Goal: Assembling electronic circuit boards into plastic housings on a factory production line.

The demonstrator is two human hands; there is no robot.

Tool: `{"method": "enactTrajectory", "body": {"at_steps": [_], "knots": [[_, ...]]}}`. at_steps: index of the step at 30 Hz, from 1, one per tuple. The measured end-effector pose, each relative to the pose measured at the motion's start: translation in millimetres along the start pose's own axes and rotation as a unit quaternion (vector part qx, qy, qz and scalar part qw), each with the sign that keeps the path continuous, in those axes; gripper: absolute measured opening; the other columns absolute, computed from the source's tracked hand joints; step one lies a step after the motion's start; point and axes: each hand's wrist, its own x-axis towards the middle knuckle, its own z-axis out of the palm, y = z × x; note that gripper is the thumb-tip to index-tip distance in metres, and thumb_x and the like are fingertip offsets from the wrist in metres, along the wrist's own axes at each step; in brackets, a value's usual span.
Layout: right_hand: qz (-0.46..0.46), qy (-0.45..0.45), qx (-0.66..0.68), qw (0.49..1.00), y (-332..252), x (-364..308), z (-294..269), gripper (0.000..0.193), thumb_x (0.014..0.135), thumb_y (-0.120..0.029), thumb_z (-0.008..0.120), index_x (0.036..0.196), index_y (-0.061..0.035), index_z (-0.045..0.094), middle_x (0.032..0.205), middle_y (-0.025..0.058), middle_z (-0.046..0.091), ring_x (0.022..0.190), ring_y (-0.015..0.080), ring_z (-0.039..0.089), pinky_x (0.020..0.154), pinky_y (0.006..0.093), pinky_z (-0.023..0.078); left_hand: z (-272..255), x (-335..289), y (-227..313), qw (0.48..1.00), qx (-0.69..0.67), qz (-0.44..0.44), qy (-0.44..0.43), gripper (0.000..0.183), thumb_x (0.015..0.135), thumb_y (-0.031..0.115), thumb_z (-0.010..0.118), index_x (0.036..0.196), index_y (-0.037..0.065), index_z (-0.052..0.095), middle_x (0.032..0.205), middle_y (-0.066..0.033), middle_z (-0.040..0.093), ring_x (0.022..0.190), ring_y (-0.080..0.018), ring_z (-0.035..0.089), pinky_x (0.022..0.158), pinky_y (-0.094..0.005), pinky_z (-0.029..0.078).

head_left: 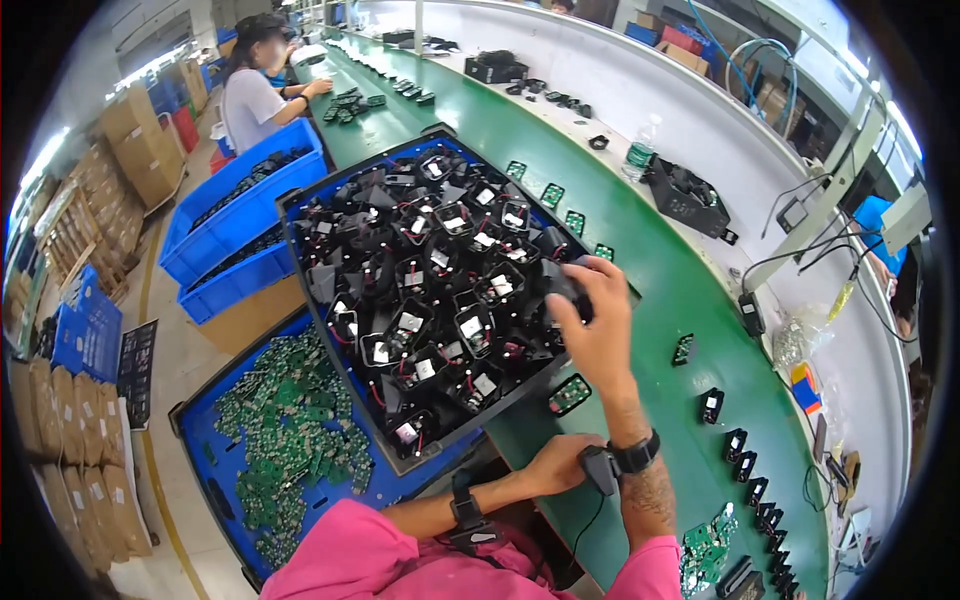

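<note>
My right hand (603, 325) is at the right edge of a black-rimmed bin (455, 432), thumb and fingers curled round a black plastic housing (568, 288). That bin is heaped with black housings (475, 327) that have white labels and red wires. Below, over the table's near edge, my left hand (560, 465) is closed beside my right wrist; its fingertips and whatever they hold are hidden. A black device with a cable (600, 470) sits at the right wrist strap. A green circuit board in a black frame (570, 395) lies between the bin and my right forearm.
A blue tray (200, 470) of loose green boards stands beneath the bin. Framed boards (553, 195) and black housings (735, 442) line the green table (640, 370). Blue crates (250, 200) stand at the left. A bottle (641, 150) stands near the wall; a person (255, 100) sits farther along.
</note>
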Motion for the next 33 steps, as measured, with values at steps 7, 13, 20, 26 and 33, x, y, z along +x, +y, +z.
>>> {"method": "enactTrajectory", "body": {"at_steps": [7, 13, 20, 26, 33], "knots": [[-0.069, -0.108, -0.067, 0.989, -13, 35, 75, 0.046, 0.074, -0.021, 0.082, 0.116, -0.0099, 0.067, 0.127, 0.0206, 0.057, 0.117, 0.0391, 0.055, 0.099, 0.0495, 0.042, 21, -24, -73, 0.91, 0.362, 0.19, -0.067, 0.008, 0.086, 0.014, 0.062, 0.091, 0.007, 0.063, 0.082, -0.0084, 0.063, 0.08, -0.0308, 0.061, 0.072, -0.0475, 0.046], [-0.112, -0.119, -0.074, 0.984, -6, 21, 93, 0.051, 0.08, -0.028, 0.075, 0.124, -0.0053, 0.06, 0.131, 0.0228, 0.054, 0.122, 0.0374, 0.051, 0.103, 0.0485, 0.042, -8, -37, -71, 0.958, -0.208, -0.097, -0.174, 0.043, 0.102, 0.023, 0.05, 0.142, 0.007, 0.044, 0.146, -0.0103, 0.047, 0.137, -0.023, 0.041, 0.118, -0.0383, 0.029], [0.172, 0.116, -0.423, 0.882, 83, -84, -119, 0.053, 0.081, -0.023, 0.073, 0.125, 0.0004, 0.056, 0.121, 0.0208, 0.061, 0.113, 0.0383, 0.054, 0.096, 0.0486, 0.045, 1, 15, 14, 0.983, 0.125, -0.119, -0.054, 0.014, 0.091, 0.008, 0.065, 0.101, -0.002, 0.069, 0.074, -0.009, 0.066, 0.062, -0.0141, 0.06, 0.058, -0.0271, 0.048], [0.368, 0.044, -0.46, 0.807, 143, -151, -163, 0.082, 0.078, -0.029, 0.078, 0.144, -0.0019, 0.038, 0.136, 0.0232, 0.051, 0.127, 0.0418, 0.045, 0.103, 0.0507, 0.043, 7, 14, 7, 0.982, 0.147, -0.101, -0.07, 0.018, 0.091, 0.011, 0.064, 0.104, -0.002, 0.069, 0.079, -0.0107, 0.068, 0.064, -0.0136, 0.062, 0.059, -0.0274, 0.049], [0.157, -0.073, -0.495, 0.851, 209, -86, -133, 0.085, 0.07, -0.014, 0.08, 0.146, -0.0098, 0.042, 0.137, 0.0215, 0.051, 0.127, 0.0421, 0.046, 0.104, 0.0493, 0.045, 9, 14, 9, 0.979, 0.147, -0.124, -0.072, 0.019, 0.091, 0.011, 0.064, 0.103, -0.003, 0.068, 0.079, -0.0095, 0.068, 0.064, -0.0129, 0.062, 0.059, -0.0267, 0.049]]}}
